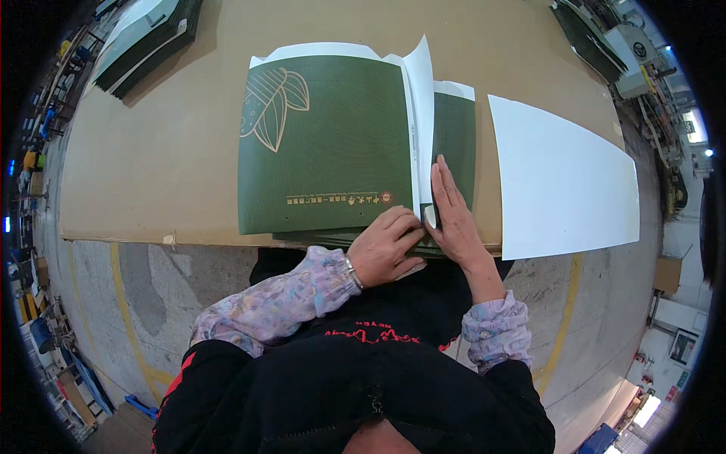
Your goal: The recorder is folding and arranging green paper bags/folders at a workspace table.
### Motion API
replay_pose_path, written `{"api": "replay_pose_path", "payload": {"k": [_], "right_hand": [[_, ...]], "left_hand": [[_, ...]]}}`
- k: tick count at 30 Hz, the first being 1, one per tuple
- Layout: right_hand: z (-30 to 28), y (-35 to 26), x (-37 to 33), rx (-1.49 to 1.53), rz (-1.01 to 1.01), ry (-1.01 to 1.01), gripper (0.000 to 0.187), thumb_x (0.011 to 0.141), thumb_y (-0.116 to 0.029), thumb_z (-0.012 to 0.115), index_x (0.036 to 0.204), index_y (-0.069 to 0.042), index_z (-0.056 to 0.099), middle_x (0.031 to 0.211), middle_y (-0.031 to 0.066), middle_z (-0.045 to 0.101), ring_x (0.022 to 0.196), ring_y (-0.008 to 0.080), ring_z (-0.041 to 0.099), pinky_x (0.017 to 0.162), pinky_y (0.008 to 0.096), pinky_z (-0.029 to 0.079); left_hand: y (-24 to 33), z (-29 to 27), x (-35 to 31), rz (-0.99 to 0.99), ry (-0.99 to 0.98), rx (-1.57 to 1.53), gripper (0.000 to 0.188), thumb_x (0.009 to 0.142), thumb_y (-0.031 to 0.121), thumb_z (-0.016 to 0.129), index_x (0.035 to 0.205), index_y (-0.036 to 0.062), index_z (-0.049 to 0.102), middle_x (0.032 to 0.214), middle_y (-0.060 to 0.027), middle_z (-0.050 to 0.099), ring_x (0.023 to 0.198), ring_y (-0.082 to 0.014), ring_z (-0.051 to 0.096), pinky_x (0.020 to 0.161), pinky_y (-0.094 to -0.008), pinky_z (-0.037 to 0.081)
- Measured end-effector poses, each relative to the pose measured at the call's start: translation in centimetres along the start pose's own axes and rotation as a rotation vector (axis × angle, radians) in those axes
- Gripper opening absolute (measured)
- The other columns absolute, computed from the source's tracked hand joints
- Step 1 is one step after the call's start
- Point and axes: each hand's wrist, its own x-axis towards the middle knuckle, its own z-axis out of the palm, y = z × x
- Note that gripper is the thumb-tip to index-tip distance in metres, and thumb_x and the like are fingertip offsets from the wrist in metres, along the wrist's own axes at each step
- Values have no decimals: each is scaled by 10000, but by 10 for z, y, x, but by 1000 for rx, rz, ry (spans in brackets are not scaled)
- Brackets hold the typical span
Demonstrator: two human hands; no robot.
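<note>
Green sheet (329, 144) lies against curled left hand (387, 246) (grip unclear), beside outstretched right hand (453, 216).

The big paper cover (333, 151) is dark green, with leaves (286, 91) drawn in pale gold lines, yellow-gold writing (333, 200), a small red round mark (386, 197) and a white flap (421, 113). The loose sheet (567, 181) is plain white, the table (159, 166) light brown. The sleeves (276, 299) are pale purple with little coloured bits all over, the top (378, 386) is black with red writing, and the grey floor (181, 280) has yellow stripes (119, 287).
</note>
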Motion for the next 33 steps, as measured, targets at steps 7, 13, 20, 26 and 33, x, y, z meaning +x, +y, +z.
{"api": "replay_pose_path", "payload": {"k": [7,13,20,26,33], "right_hand": [[-4,-5,1,-36,-76,19,933,675,104,639,1499,-52,230,1567,181,182,1412,394,264,1143,431,313],[1,-11,-7,-54,-128,70,894,675,144,603,1483,-67,287,1563,175,205,1411,394,275,1112,433,365],[5,-15,-14,-69,-136,67,852,708,141,594,1479,-77,303,1557,183,214,1407,394,286,1099,438,384],[12,-10,-21,-32,-90,116,788,737,108,580,1462,-6,293,1540,234,215,1399,413,289,1102,442,376],[21,-7,-17,-199,-124,74,682,808,51,522,1439,77,266,1517,282,220,1378,449,307,1102,448,366]], "left_hand": [[35,-11,-28,-504,97,-911,283,928,205,617,1118,-3,586,1068,-135,600,947,-262,633,813,-347,538],[27,-33,0,-1124,158,-1642,418,1010,393,473,982,1,615,767,-51,633,637,-120,601,588,-221,506],[23,-17,-2,-1147,447,-1604,303,971,293,579,830,31,639,657,-25,609,529,-90,555,464,-214,421],[39,-26,10,-963,595,-1200,239,956,202,601,807,21,647,683,-53,638,505,-104,579,432,-223,421],[37,-5,10,-1010,658,-1151,258,965,193,585,823,-11,653,711,-77,658,501,-123,604,438,-229,459]]}}
